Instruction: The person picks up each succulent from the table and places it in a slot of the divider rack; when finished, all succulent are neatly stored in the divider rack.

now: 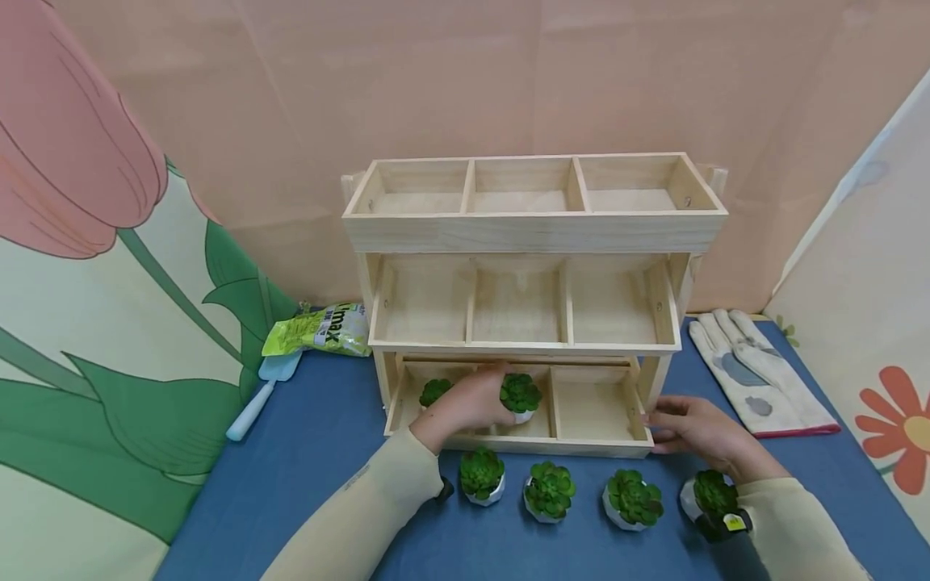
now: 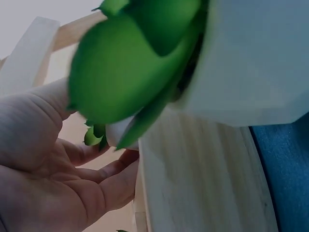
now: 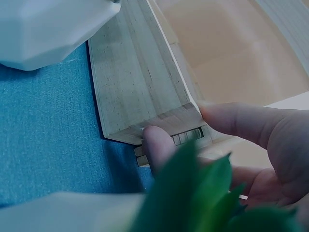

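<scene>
A three-tier wooden planter stand stands on the blue cloth, each tier split into three compartments. Within the lowest tier's middle compartment, my left hand grips a small green succulent in a white pot. Its leaves and pot rim peek past the fingers in the left wrist view. Another succulent sits in the left compartment, partly covered by that hand. My right hand holds the right end of the lowest tier. Thumb and forefinger pinch at its end board in the right wrist view.
Several potted succulents line the front: one by the left wrist, two in the middle and one beside the right wrist. A light-blue trowel and a green-and-white bag lie left; white gloves lie right.
</scene>
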A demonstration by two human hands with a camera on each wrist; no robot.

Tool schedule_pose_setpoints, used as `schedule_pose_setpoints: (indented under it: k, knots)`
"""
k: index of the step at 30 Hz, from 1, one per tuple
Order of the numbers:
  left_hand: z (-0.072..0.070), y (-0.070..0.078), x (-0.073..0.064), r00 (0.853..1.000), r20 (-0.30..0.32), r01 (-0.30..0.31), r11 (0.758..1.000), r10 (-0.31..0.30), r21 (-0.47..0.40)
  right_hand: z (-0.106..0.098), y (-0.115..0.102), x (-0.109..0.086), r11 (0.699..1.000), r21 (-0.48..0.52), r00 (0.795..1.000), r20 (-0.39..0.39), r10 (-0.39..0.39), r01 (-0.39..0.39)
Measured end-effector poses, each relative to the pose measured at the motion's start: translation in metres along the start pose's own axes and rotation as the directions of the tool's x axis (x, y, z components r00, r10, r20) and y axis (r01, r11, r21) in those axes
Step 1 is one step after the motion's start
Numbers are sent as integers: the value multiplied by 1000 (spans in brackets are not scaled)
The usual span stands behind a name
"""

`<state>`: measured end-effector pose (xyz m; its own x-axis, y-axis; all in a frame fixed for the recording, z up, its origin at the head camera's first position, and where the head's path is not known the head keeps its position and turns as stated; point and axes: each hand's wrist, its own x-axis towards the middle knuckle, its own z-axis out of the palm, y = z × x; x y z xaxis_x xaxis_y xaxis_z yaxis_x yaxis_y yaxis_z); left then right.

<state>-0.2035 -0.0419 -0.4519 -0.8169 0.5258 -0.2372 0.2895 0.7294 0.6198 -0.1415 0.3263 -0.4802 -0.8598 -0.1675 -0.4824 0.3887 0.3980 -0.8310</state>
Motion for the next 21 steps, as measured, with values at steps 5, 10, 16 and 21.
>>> schedule_pose_setpoints:
  k: [5,10,16,21]
  knots:
    - [4,1,5,1000,10,-5,999,4,54,0,0,1,1000,-4,1000,-2,6,-6]
    - [8,0,7,999,32,-13,998,11,64,0,-1,2,1000,-5,1000,-7,15,-15]
    - [9,3,6,1000,27,10,997,-12,74,1,-3,2,999,-4,999,-26,32,-32]
    - [12,7,2,999,2,40,994,-41,106,1,-3,2,999,-9,999,-24,45,-45]
